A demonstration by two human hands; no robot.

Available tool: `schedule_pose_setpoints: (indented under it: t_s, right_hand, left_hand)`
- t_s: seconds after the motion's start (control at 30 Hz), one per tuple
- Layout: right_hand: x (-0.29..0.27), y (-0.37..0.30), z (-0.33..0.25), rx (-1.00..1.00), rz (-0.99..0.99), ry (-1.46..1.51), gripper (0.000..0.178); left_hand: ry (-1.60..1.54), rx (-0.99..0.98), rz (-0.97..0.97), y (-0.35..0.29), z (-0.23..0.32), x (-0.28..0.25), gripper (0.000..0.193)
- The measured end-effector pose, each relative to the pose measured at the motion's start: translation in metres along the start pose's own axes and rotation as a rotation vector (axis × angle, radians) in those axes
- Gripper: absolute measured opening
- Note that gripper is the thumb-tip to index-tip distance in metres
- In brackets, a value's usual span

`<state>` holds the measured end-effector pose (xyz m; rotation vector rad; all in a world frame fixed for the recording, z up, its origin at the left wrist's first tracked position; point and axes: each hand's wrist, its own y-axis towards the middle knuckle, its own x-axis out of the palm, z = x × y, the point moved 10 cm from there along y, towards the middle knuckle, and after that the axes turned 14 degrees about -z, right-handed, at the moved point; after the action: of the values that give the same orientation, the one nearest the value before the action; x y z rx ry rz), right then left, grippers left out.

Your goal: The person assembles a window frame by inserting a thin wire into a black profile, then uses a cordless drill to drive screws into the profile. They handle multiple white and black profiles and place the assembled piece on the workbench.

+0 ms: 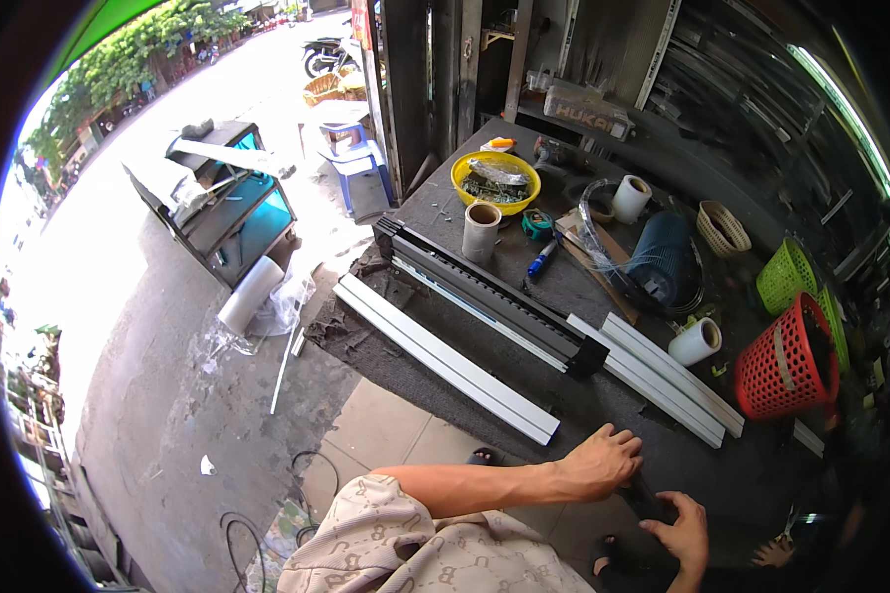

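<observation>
Near the front edge of the dark workbench [663, 460], my left hand [603, 462] is closed around the upper end of a dark elongated piece [645, 498]. Its exact kind I cannot make out. My right hand [684, 531] grips the lower end of the same piece, thumb and fingers curled about it. Just left of my hands lies a white metal profile [445, 356] along the bench edge. Beyond it rests a long black slotted rail [489, 301] with end blocks. Two more white profiles [663, 381] lie to the right of the rail.
Farther back are a yellow basin [495, 203] of small metal parts, a tape measure [537, 224], a blue marker [542, 259] and film rolls [695, 342]. A red basket [788, 351] stands at right. Left, a cart [218, 203] stands on the floor, with cables [247, 529] lower down.
</observation>
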<state>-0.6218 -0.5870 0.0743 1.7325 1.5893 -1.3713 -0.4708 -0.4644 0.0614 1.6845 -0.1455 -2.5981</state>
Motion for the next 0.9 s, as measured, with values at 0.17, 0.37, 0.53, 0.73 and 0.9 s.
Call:
schedule_pose_setpoints:
  t_s: [0.17,0.37,0.53,0.73,0.9]
  right_hand:
    - [0.033,-0.028,0.011,0.244,0.058,0.364,0.039]
    - [0.005,-0.043,-0.059,0.001,0.245,0.441,0.032]
    - [-0.038,-0.041,-0.100,-0.042,0.358,0.254,0.032]
    - [-0.074,0.022,-0.166,-0.110,0.425,0.111,0.032]
    - [-0.092,0.098,-0.220,-0.048,0.450,0.215,0.029]
  left_hand:
    - [0.009,-0.014,-0.004,-0.046,0.011,-0.041,0.032]
    - [-0.269,0.002,0.024,-0.111,-0.018,-0.121,0.059]
    - [-0.569,-0.269,0.472,-0.182,-0.173,-0.227,0.048]
    - [-0.185,-1.029,0.192,-0.255,-0.400,-0.303,0.078]
    - [-0.178,-0.969,-0.353,-0.220,-0.477,-0.260,0.096]
